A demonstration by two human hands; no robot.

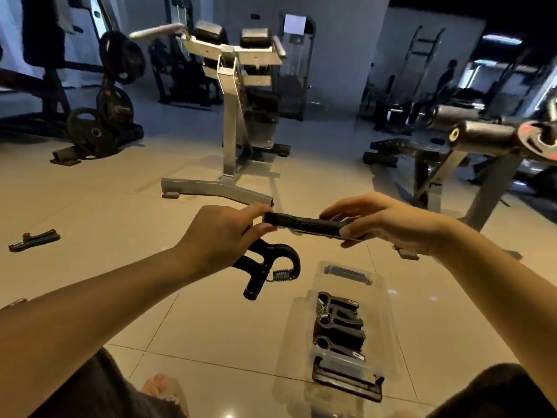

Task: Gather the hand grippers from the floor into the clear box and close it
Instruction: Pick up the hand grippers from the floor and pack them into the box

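Observation:
I hold a black hand gripper [301,225] in the air above the floor with both hands. My left hand [217,236] pinches one end of its upper handle, and its lower handle and metal spring [283,274] hang below that hand. My right hand [388,224] is closed around the other end of the handle. Below, the clear box [376,300] stands open on the tiled floor with several black hand grippers [337,324] inside. Another hand gripper [34,239] lies on the floor at the far left.
A silver exercise machine [232,122] stands on the floor straight ahead. A rack of weight plates [102,116] is at the back left, and a bench with padded rollers [470,137] is at the right. My knees frame the bottom edge.

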